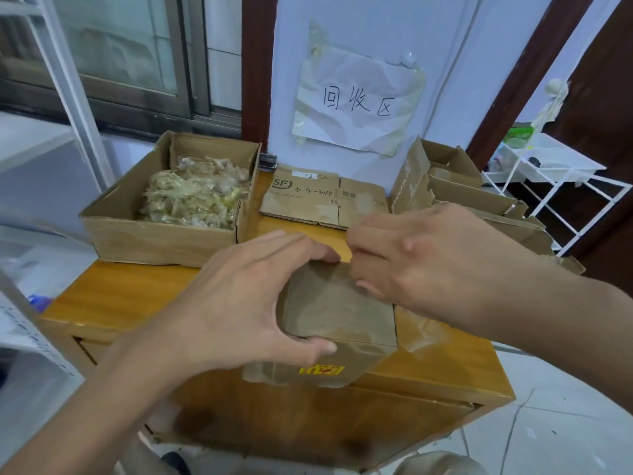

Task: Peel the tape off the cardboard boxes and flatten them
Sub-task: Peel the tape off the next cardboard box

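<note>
Both bare forearms reach in from below and meet in front of the person. The left hand (pixel 246 299) arches wide, fingers spread ahead and thumb hooked back toward the body. The right hand (pixel 421 255) lies knuckles up just beside it, its fingers curled under and pinched together.

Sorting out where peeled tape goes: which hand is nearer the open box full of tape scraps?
Left. The left hand grips the small box just in front of the scrap box; the right hand is farther right.
</note>
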`<state>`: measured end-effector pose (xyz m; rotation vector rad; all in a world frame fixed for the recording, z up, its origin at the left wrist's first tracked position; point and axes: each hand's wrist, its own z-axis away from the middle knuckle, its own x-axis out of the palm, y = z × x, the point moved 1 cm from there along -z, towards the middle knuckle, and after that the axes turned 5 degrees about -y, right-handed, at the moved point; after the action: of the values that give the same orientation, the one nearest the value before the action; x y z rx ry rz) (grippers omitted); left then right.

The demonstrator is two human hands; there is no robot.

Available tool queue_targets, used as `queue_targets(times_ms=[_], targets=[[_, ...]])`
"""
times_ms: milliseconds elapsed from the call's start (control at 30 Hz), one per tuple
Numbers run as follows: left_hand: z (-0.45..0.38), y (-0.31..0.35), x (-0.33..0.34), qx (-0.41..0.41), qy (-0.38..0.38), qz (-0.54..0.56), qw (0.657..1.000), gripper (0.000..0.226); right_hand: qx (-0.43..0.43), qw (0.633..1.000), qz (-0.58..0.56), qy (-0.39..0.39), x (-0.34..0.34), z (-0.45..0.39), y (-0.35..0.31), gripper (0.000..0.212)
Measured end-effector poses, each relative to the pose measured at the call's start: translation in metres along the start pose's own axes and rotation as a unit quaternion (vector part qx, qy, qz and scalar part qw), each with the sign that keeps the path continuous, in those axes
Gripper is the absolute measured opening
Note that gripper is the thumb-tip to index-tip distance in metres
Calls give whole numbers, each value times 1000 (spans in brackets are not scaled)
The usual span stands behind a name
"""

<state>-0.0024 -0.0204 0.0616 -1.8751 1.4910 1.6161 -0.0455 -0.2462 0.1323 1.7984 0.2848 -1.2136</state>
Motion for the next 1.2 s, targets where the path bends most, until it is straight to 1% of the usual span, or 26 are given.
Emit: queue_targets(times_ms=[133, 233, 333, 400, 467, 500, 567, 633, 700, 933, 1067, 1200], targets=[[-1, 0, -1, 6, 1, -4, 1000, 78, -21, 999, 35, -4, -3, -7, 1, 23], [-2, 1, -2, 3, -2, -2, 1000, 76, -16, 1000, 7, -13, -2, -14, 3, 15], [-1, 1, 0, 2, -7, -3, 1000, 78, 30, 996, -79, -28, 4, -15, 13, 7], [0, 0, 0, -3, -13, 0, 1000, 79, 77, 981, -174, -30, 9, -9, 24, 10], [-1, -1, 0, -9, -16, 4, 1000, 79, 95, 962, -254, -11, 10, 0, 31, 14], [-2, -2, 0, -10, -15, 3, 1000, 79, 95, 957, -272, -3, 9, 5, 30, 17], [-5, -3, 0, -10, -13, 2, 1000, 78, 85, 963, -257, 7, 9, 9, 24, 20], [-7, -5, 0, -13, -17, 9, 1000, 79, 66, 978, -199, 9, 11, 9, 17, 19], [-9, -7, 1, -13, -21, 16, 1000, 81, 56, 985, -164, 17, 15, 8, 15, 17], [-9, -9, 1, -10, -18, 18, 1000, 81, 41, 991, -128, 17, 18, 8, 11, 22], [-9, -9, 0, -6, -19, 18, 1000, 80, 39, 994, -90, 37, 20, 1, 6, 26], [-10, -8, -1, -3, -19, 17, 1000, 79, 60, 992, -105, 48, 20, -3, 5, 24]])
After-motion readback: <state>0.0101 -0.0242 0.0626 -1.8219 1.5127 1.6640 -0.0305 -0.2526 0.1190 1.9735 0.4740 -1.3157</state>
